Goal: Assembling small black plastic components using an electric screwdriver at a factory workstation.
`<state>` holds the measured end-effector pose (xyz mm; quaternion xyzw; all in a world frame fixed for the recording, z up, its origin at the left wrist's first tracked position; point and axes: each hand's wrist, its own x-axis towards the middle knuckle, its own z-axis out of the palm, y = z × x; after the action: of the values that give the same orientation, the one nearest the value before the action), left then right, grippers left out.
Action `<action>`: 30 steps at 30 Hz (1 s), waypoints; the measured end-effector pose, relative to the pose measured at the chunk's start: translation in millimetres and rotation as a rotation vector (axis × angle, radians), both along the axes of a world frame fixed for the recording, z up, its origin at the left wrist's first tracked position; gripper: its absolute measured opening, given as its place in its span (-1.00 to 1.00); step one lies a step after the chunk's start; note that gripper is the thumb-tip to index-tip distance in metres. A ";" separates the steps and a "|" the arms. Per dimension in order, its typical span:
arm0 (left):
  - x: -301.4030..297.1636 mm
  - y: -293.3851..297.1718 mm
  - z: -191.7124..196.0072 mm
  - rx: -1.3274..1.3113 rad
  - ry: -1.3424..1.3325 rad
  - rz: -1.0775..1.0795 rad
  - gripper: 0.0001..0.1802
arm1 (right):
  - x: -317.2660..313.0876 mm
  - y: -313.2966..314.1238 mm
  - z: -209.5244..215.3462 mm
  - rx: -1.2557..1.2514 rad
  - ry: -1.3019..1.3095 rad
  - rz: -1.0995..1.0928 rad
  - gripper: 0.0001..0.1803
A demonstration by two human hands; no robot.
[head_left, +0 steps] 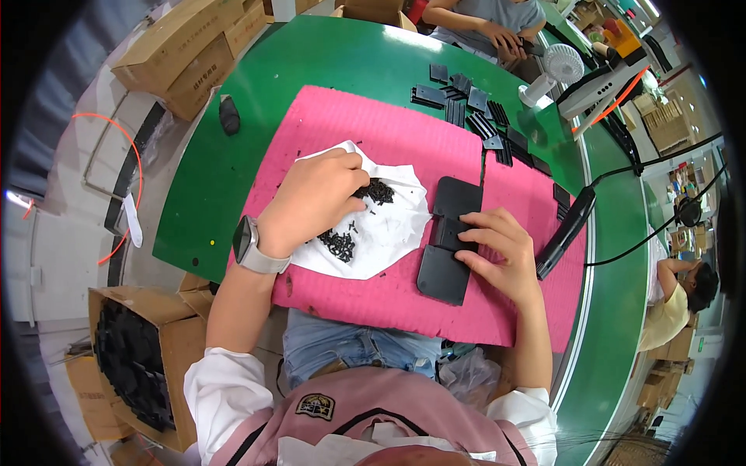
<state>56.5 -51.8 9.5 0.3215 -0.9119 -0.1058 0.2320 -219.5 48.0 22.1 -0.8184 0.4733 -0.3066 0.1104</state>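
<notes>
My left hand (315, 200), with a watch on its wrist, is over a white cloth (392, 241). Its fingers curl down at a pile of small black screws (378, 191); what the fingertips hold, if anything, is hidden. A second heap of black screws (339, 245) lies on the cloth nearer to me. To the right, my right hand (501, 247) grips the narrow middle of a black plastic part (444, 275) between thumb and fingers. Wide flat plates form the part's far and near ends. It lies on a pink foam mat (365, 299).
A black corded electric screwdriver (567, 233) lies right of my right hand. Several black plastic pieces (466, 99) are stacked beyond the mat on the green table (233, 163). A white fan (561, 66) stands far right, near another person's hands (505, 39). Cardboard boxes (183, 58) stand left.
</notes>
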 end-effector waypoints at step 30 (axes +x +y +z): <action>-38.5 12.8 5.0 0.575 0.575 -0.055 -0.89 | -70.8 -17.6 48.3 0.344 -1.154 -0.182 -0.49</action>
<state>18.0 -39.1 14.5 0.3061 -0.7513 -0.4484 0.3751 -290.2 30.4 70.4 -0.4467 0.4479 -0.6281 0.4532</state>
